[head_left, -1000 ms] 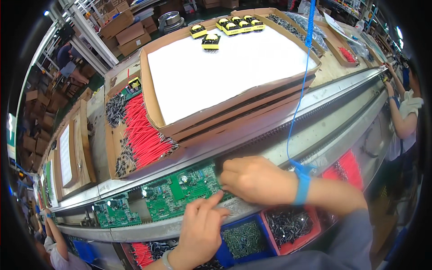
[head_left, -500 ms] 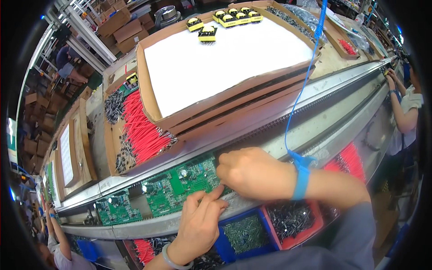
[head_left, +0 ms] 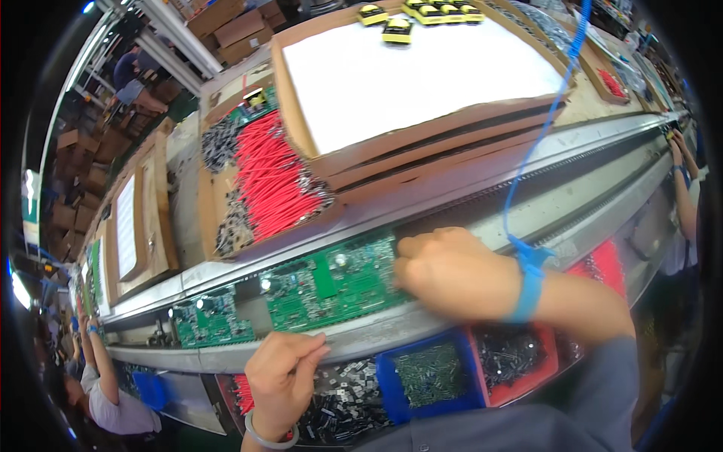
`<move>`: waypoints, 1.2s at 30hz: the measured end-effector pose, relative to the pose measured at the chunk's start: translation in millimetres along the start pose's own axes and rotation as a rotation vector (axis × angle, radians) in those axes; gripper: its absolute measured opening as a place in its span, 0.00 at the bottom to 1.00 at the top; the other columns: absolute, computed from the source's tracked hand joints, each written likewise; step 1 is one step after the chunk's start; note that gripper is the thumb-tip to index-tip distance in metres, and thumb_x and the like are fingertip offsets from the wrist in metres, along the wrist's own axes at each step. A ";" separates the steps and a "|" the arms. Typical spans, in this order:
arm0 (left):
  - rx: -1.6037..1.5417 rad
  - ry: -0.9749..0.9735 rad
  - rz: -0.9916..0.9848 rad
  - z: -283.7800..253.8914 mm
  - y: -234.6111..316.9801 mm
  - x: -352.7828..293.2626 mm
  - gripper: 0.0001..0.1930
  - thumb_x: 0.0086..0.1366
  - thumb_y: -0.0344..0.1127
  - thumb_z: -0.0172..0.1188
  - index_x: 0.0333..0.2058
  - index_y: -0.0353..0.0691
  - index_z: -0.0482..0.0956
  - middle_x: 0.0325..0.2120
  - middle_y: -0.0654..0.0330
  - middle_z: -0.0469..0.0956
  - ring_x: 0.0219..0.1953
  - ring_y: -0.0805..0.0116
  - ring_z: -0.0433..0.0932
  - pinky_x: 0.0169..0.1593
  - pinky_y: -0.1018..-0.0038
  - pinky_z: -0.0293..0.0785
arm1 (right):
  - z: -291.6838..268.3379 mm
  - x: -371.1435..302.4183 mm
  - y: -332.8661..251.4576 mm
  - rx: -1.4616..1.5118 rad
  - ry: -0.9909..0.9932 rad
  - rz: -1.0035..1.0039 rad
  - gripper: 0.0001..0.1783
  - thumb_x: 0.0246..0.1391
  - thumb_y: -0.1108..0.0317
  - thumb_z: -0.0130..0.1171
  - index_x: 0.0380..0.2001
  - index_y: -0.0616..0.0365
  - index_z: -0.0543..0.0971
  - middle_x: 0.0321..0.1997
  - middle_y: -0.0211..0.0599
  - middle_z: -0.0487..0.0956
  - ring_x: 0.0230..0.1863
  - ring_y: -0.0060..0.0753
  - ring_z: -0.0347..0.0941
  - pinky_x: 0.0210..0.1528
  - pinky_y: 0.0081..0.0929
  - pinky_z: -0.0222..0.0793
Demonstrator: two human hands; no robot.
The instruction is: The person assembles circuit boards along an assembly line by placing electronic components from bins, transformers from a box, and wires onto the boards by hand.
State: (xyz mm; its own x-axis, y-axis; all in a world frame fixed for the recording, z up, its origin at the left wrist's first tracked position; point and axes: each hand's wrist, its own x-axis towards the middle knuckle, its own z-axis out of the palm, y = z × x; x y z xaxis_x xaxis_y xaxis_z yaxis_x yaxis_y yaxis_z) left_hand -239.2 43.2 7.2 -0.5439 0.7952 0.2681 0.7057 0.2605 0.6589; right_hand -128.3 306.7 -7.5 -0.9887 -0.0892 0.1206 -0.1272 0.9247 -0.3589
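The larger green circuit board lies in the track between two metal rails, the near rail running just below it. A smaller green circuit board lies in the same track to its left, with a gap between the two.

The right hand is at the right end of the larger board, back of the hand up, fingers curled inward. Its fingertips are blurred and partly hidden; whether they grip a part or touch the board cannot be told. A blue strap is around the right wrist, joined to a blue cord.

The left hand is over the near side of the track, below the larger board and apart from it. Thumb and forefinger meet in a pinch; whether a small part sits between them cannot be determined. A pale bangle is around the left wrist.

Along the near side stand a blue bin of small thin parts and, just to its right, a red bin of dark parts. Loose black and whitish parts lie between the left hand and the blue bin.

Beyond the track, red wires lie in a pile beside stacked cardboard trays. The top tray bears a white sheet with yellow-and-black coils at its far edge.
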 end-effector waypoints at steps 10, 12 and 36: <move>0.089 -0.012 -0.002 2.4 -31.1 20.7 0.08 0.60 0.18 0.64 0.38 0.33 0.83 0.33 0.54 0.76 0.34 0.61 0.76 0.37 0.70 0.72 | 3.3 -0.1 5.2 0.082 0.003 0.088 0.09 0.53 0.67 0.65 0.31 0.62 0.79 0.32 0.47 0.78 0.36 0.52 0.80 0.39 0.43 0.78; 0.203 -0.017 0.087 4.8 -32.8 22.8 0.08 0.58 0.17 0.64 0.36 0.33 0.82 0.32 0.54 0.76 0.35 0.57 0.74 0.39 0.68 0.71 | 3.2 -0.5 4.9 0.082 0.027 0.072 0.09 0.53 0.67 0.66 0.31 0.62 0.79 0.32 0.46 0.78 0.35 0.52 0.80 0.38 0.44 0.77; 0.328 -0.061 0.144 9.8 -30.3 24.1 0.11 0.52 0.16 0.62 0.36 0.31 0.81 0.34 0.52 0.76 0.38 0.52 0.75 0.41 0.63 0.74 | 7.1 -3.7 5.6 0.108 0.076 0.081 0.10 0.52 0.67 0.66 0.28 0.63 0.79 0.31 0.46 0.78 0.33 0.53 0.80 0.38 0.45 0.77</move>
State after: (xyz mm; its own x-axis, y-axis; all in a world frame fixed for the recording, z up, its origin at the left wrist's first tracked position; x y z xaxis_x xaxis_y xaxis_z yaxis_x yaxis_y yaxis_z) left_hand -269.3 59.8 -13.2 -0.4076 0.8650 0.2925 0.8863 0.2977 0.3547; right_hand -125.9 309.7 -16.5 -0.9878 0.0161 0.1549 -0.0590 0.8820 -0.4676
